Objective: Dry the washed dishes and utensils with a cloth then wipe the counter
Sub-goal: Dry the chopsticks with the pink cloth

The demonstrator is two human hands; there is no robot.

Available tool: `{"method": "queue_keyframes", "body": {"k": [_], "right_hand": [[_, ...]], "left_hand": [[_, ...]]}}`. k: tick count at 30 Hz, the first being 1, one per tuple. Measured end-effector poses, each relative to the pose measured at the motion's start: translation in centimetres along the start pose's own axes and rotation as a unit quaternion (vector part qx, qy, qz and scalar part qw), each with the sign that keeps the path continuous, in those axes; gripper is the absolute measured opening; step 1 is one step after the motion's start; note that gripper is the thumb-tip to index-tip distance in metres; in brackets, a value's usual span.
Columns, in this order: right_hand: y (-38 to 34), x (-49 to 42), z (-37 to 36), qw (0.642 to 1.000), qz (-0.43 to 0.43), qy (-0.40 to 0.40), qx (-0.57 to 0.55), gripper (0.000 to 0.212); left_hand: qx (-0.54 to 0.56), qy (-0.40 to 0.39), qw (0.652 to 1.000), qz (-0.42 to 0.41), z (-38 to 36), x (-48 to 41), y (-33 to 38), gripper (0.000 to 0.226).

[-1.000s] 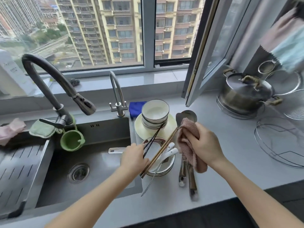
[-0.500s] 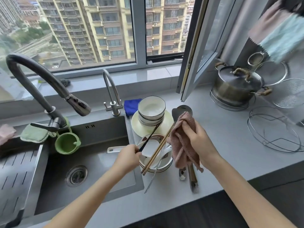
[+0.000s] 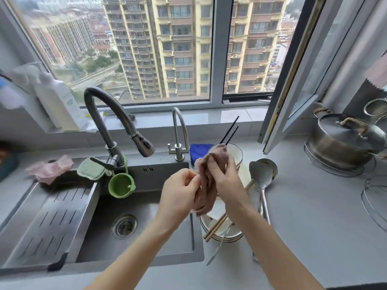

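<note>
My right hand [image 3: 227, 181] grips a brownish-pink cloth [image 3: 207, 191] wrapped around a pair of black chopsticks [image 3: 230, 130], whose tips stick up past the cloth. My left hand [image 3: 180, 195] pinches the lower end of the chopsticks at the cloth's edge; that end is hidden. Below my hands, wooden chopsticks [image 3: 216, 226] lie across a white bowl [image 3: 228, 235] on the grey counter [image 3: 314, 216]. Stacked white bowls [image 3: 237, 153] stand on a plate [image 3: 245, 174] behind. A metal ladle and spatula [image 3: 262, 172] lie to the right.
A steel sink [image 3: 146, 227] with drain tray [image 3: 41, 222], tall faucet [image 3: 104, 126] and green cup [image 3: 121, 185] fills the left. A lidded pot [image 3: 345, 141] and wire racks [image 3: 374, 204] stand at right. An open window frame [image 3: 293, 84] juts over the counter. A blue cloth [image 3: 198, 149] lies behind.
I lifted the black chopsticks off the bowl with my left hand, and my right hand has brought the cloth around them. The wooden chopsticks stayed on the bowl. The camera tilted left.
</note>
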State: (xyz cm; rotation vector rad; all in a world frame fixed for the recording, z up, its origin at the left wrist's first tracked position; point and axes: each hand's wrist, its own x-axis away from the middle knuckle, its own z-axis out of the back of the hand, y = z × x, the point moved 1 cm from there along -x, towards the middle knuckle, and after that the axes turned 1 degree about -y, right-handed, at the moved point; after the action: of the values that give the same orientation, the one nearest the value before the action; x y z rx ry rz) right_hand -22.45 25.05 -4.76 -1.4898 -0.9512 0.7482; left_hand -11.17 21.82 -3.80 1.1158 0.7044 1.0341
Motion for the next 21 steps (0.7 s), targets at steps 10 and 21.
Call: {"method": "queue_keyframes", "body": {"k": [10,21], "right_hand": [[2.6,-7.3,-6.3,0.984,-0.023,0.163,-0.061,0.018],[5.3,-3.8,-16.8,0.998,-0.014,-0.002,-0.056,0.017]], "left_hand": [[-0.131,0.038,0.99,0.029,6.2,4.2,-3.0,0.038],[0.083,0.03,0.99,0.113,20.7,1.5,-11.0,0.019]]}}
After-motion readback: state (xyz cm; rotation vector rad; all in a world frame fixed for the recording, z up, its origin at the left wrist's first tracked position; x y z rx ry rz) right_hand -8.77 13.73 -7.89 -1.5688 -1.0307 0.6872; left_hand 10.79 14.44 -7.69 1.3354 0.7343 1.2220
